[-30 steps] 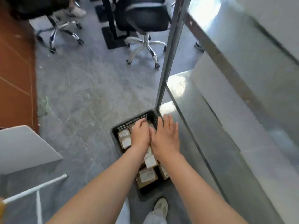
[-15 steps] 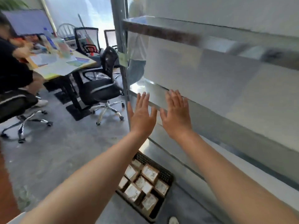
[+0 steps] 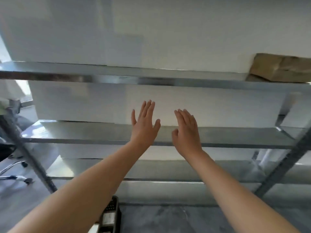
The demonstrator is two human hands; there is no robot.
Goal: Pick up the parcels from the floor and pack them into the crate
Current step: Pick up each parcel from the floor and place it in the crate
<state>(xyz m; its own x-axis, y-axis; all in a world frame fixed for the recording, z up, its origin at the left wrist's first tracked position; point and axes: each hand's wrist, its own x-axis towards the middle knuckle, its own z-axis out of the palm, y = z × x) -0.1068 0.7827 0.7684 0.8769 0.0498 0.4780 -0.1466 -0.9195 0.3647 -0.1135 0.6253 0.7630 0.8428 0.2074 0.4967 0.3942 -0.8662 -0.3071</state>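
Note:
My left hand [image 3: 143, 125] and my right hand [image 3: 186, 130] are raised in front of me, fingers spread, palms facing the metal shelving, both holding nothing. The black plastic crate [image 3: 113, 211] stands on the floor at the bottom of the view, mostly hidden under my left forearm. Only its right edge shows, with a labelled parcel [image 3: 108, 218] inside it. The rest of the crate's contents are hidden.
A metal shelving unit [image 3: 168, 142] with several tiers fills the view ahead, against a white wall. A brown cardboard box [image 3: 279, 68] lies on an upper shelf at the right. An office chair base [image 3: 15, 177] stands at the left on the grey floor [image 3: 168, 219].
My hands rose from the crate on the floor to chest height and moved apart. The view swung up and right, from the crate to the shelving.

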